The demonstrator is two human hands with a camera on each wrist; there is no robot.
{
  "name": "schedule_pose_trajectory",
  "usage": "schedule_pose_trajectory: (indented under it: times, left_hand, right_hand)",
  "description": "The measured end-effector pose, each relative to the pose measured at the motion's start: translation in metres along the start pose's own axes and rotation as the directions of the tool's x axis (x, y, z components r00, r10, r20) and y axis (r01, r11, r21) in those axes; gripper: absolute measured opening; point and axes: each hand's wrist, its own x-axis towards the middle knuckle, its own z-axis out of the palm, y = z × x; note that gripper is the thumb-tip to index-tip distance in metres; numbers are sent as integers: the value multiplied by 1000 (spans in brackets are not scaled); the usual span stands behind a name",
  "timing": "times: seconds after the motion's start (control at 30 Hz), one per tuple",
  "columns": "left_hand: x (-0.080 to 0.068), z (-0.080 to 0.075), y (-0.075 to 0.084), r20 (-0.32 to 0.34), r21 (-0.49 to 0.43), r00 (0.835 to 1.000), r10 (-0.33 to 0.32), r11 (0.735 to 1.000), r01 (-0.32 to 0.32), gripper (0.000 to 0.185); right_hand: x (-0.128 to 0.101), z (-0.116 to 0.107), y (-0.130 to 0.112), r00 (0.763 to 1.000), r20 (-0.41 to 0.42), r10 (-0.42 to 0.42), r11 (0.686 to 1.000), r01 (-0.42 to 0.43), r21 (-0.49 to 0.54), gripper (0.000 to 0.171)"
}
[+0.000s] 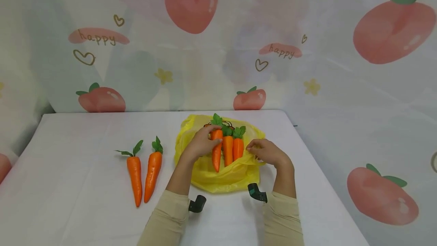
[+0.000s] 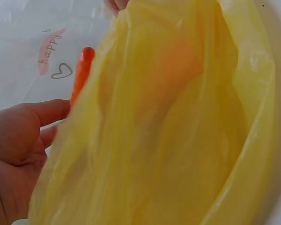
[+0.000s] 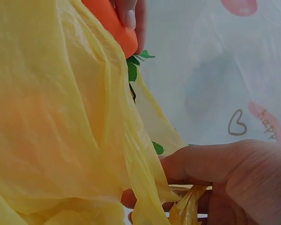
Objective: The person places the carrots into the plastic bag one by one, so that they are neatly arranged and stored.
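My left hand (image 1: 199,143) holds an orange carrot (image 1: 216,158) with green leaves, its tip pointing down over the yellow plastic bag (image 1: 225,183). In the left wrist view the bag hides most of this carrot (image 2: 82,70). Two more carrots stand in the bag's mouth, a middle carrot (image 1: 227,148) and a right carrot (image 1: 238,147), leaves upward. At the bag's right edge, my right hand (image 1: 268,153) pinches the plastic. The right wrist view shows gathered yellow film (image 3: 185,206) between the thumb and fingers.
Left of the bag, two carrots lie side by side on the white table, a left carrot (image 1: 134,179) and a right carrot (image 1: 153,175). Thin dark loops (image 1: 229,124) show behind the leaves at the bag. A printed backdrop (image 1: 205,63) rises behind the table.
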Motion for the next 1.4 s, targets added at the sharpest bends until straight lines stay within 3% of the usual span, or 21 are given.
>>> schedule_pose_trajectory:
  times: [0.33,0.9,1.4]
  left_hand:
    - [13,13,-12,-13,94,999,43,995,-42,46]
    - [15,20,-25,-69,71,997,-35,997,40,43]
    - [18,26,-37,-89,93,996,-7,996,15,40]
  right_hand:
    - [-2,-1,-2,1000,4,-24,1000,24,-11,22]
    - [-1,1,-2,1000,-2,-13,1000,13,-16,23]
    - [1,2,-2,1000,-1,-14,999,13,-41,21]
